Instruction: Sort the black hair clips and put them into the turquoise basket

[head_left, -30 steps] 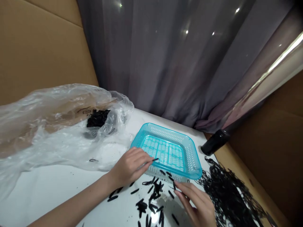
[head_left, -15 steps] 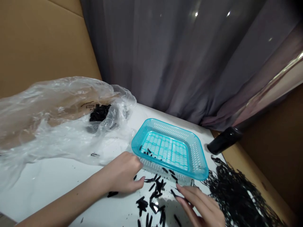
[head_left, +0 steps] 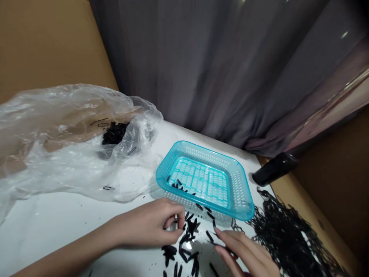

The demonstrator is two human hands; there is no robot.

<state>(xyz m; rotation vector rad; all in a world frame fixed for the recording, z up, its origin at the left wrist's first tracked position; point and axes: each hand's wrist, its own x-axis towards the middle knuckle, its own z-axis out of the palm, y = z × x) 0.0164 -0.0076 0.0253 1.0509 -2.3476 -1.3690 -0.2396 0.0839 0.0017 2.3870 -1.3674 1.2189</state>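
My left hand (head_left: 155, 223) is closed in a pinch, thumb and index finger meeting over the small black pieces on the white table (head_left: 121, 261). Whatever is between those fingertips is too small or hidden to make out. My right hand (head_left: 249, 252) is curled at the lower right, with a thin black strip (head_left: 220, 245) between its thumb and fingers. Just left of its fingertips lies one short black piece (head_left: 209, 236). Several more black pieces (head_left: 191, 227) are scattered between the two hands, in front of the turquoise basket (head_left: 248, 200).
A few black pieces lie inside the basket. To the right is a tangled heap of black loops (head_left: 291, 234), with a black cylinder (head_left: 273, 169) behind it. A clear plastic bag (head_left: 69, 169) with a black clump (head_left: 115, 132) spreads across the left. A dark curtain (head_left: 201, 69) hangs behind.
My left hand has moved slightly right and down, and its thumb and index finger have closed into a pinch. My right hand stays nearly in place. The view has shifted a little.
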